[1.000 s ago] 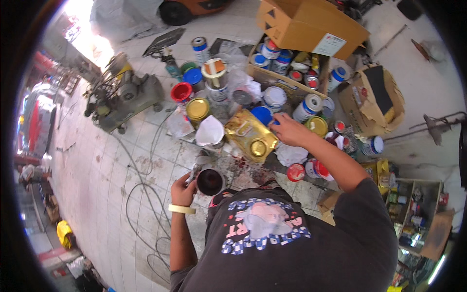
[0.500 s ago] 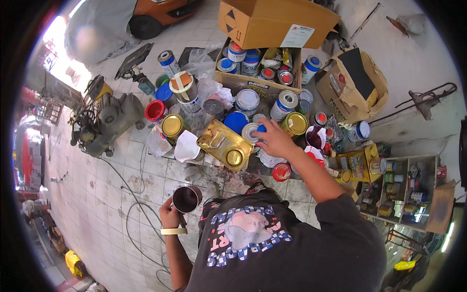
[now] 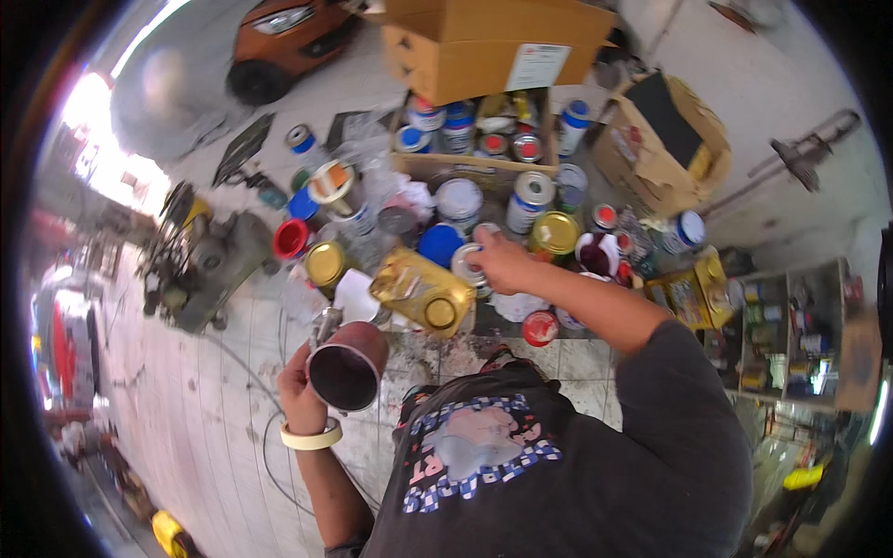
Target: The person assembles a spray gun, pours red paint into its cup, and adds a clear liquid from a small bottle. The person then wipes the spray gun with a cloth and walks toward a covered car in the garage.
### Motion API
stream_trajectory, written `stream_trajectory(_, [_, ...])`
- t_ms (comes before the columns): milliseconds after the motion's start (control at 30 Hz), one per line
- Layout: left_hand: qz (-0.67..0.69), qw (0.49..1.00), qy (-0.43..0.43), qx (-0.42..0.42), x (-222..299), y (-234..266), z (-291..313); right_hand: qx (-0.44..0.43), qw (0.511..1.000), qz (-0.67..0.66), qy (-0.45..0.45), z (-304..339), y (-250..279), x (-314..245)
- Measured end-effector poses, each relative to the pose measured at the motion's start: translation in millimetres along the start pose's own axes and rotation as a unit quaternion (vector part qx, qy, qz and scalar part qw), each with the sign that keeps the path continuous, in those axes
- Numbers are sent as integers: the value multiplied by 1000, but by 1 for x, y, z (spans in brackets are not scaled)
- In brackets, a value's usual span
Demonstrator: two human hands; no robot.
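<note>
My left hand (image 3: 302, 391), a cream-coloured band at its wrist, is closed round a paint spray gun, mostly hidden behind its dark reddish cup (image 3: 346, 372). The cup's round mouth faces me, and a silver metal part shows beyond it. Out over the cans, my right hand (image 3: 502, 260) has its fingers curled at the rim of a small silver-topped can (image 3: 468, 264). Right against that can are a blue lid (image 3: 441, 244) and a gold rectangular tin (image 3: 423, 293). A white can (image 3: 459, 202) stands farther back.
An open cardboard box (image 3: 474, 167) of paint cans stands behind, with a torn carton (image 3: 665, 149) at its right. Red (image 3: 539, 328) and gold (image 3: 556, 232) lids lie near my right forearm. A compressor (image 3: 219, 265) and its hose occupy the left floor; shelves (image 3: 791, 325) stand right.
My left hand has raised the spray gun nearer to me, so its cup looks larger. My right hand has shifted slightly left and down onto the silver-topped can. The view has tilted a little.
</note>
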State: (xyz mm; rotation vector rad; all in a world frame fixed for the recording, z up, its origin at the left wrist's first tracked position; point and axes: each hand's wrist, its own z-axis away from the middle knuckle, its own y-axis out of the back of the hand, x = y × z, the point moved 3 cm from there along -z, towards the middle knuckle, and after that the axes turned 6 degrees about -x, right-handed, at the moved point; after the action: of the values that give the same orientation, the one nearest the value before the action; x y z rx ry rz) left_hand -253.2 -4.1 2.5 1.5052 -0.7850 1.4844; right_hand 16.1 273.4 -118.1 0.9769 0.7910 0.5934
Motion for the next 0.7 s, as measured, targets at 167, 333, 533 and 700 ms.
stream_trajectory(167, [102,994,6,41,-11,-24,-16,8,999,41,14,-3,11,-11])
stream_trajectory(333, [219,971,2,101,-3,-28,-48,50,997,-60,-5,3,9,-4])
stream_trajectory(533, [241,969,-31,37,29,-39,-116,132,977,-136,-95,14,-14,-17])
stream_trajectory(700, [303,953,-10,-20,51,-52,-160,74,982,-121,-122,12,-12,-3])
